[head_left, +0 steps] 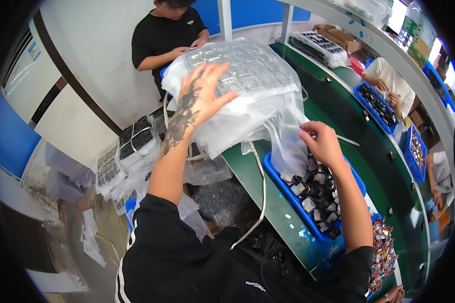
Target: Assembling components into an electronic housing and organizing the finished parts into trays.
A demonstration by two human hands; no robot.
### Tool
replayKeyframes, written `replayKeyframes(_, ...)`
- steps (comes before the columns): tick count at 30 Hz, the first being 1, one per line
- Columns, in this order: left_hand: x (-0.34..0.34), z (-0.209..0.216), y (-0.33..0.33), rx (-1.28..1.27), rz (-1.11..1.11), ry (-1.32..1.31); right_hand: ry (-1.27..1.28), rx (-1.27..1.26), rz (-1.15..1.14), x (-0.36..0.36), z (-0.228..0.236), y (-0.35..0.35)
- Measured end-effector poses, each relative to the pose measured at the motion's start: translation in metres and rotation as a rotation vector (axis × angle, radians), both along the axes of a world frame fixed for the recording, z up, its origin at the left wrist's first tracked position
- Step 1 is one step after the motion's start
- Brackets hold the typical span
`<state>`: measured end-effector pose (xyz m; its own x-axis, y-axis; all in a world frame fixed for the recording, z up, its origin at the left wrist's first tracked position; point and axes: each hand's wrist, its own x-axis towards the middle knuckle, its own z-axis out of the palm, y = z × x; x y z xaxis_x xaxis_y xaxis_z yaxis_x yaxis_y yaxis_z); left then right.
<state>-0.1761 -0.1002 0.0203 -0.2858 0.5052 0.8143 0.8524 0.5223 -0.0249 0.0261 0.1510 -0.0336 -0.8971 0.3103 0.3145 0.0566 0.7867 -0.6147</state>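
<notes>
A stack of clear plastic trays (247, 65) with moulded pockets stands in front of me, with thin white plastic film (232, 123) draped over its near side. My left hand (203, 96) is over the stack's left part, fingers spread, holding nothing; whether the palm touches it I cannot tell. On the right, my right hand (322, 144) has thumb and forefinger curled together at the edge of the hanging film, appearing to pinch it. Below that hand, a blue bin (301, 214) holds many small black parts with pale square faces, partly covered by the film's lower end.
A green conveyor belt (333, 108) runs along the right, with co-workers seated beyond it at blue bins (376, 108). Another person (169, 38) stands behind the stack. Strapped black tray stacks (136, 136) lie at the left. A white strap (263, 187) hangs off the table's edge.
</notes>
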Motion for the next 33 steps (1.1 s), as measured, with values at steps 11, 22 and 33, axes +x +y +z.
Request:
replayKeyframes(11, -0.007, -0.014, -0.005, -0.099, -0.101, -0.311, 0.122, -0.029, -0.062, -0.063, 0.023, -0.037)
replayKeyframes(22, -0.016, 0.007, -0.019, 0.57, -0.198, -0.353, 0.334, 0.379, 0.003, -0.105, 0.021, -0.05)
replayKeyframes(33, 0.062, -0.038, -0.202, 1.529, -0.183, -0.335, 0.343, 0.385, 0.278, -0.134, 0.025, -0.037)
